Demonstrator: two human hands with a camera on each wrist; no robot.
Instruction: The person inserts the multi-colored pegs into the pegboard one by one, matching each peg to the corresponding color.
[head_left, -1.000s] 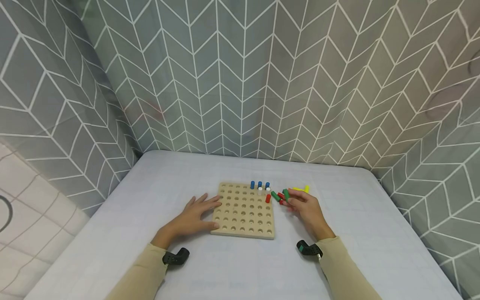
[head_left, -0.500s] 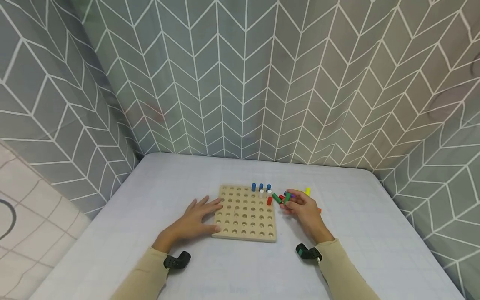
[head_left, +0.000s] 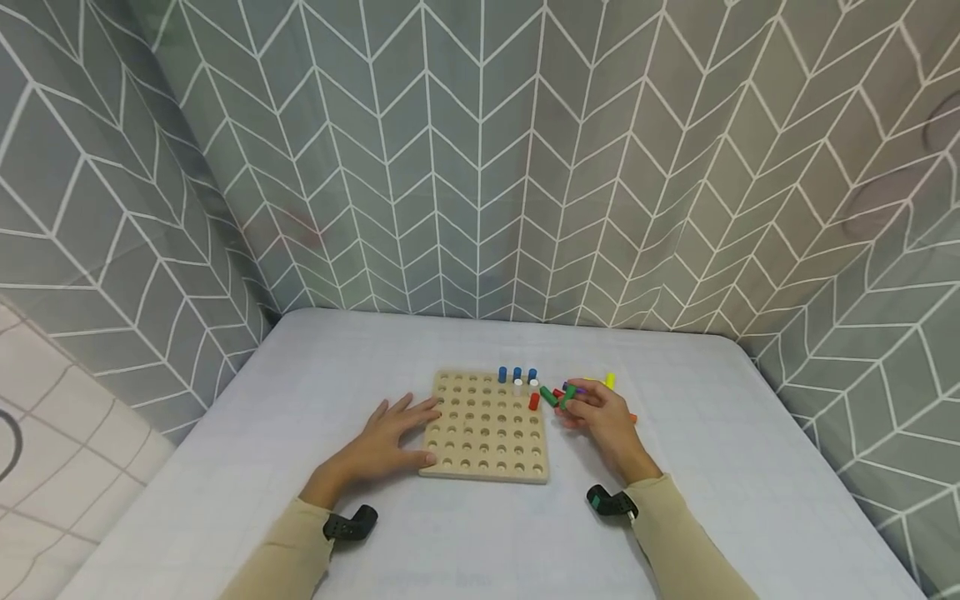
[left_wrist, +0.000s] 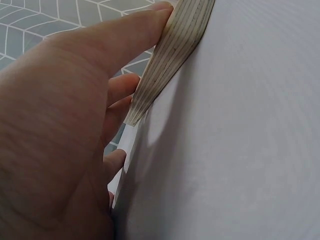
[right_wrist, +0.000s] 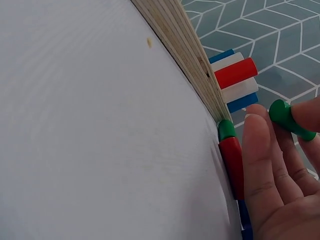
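My left hand (head_left: 386,442) rests at the left side of a wooden pegboard (head_left: 487,477), fingertips and thumb touching its edge with the fingers spread. In the left wrist view the thumb (left_wrist: 125,37) lies on the layered board edge (left_wrist: 175,50). My right hand (head_left: 609,423) pinches a green peg (right_wrist: 292,120), held tilted just above the loose pegs right of the board. Blue pegs (head_left: 517,373), two white pegs (head_left: 518,388) and one red peg (head_left: 534,402) stand at the board's far right corner. Another green peg (head_left: 549,397) lies beside the board.
Loose red pegs (right_wrist: 231,167) lie near the right hand, partly hidden by it. Yellow pegs (head_left: 611,381) and an orange peg (head_left: 633,418) lie beyond and beside that hand. A white cloth covers the table (head_left: 480,550); a patterned curtain (head_left: 480,167) hangs behind.
The green peg in my right hand has turned, from leaning left at its top to leaning right. My left hand stays at the board, and the pegs in the board are unchanged.
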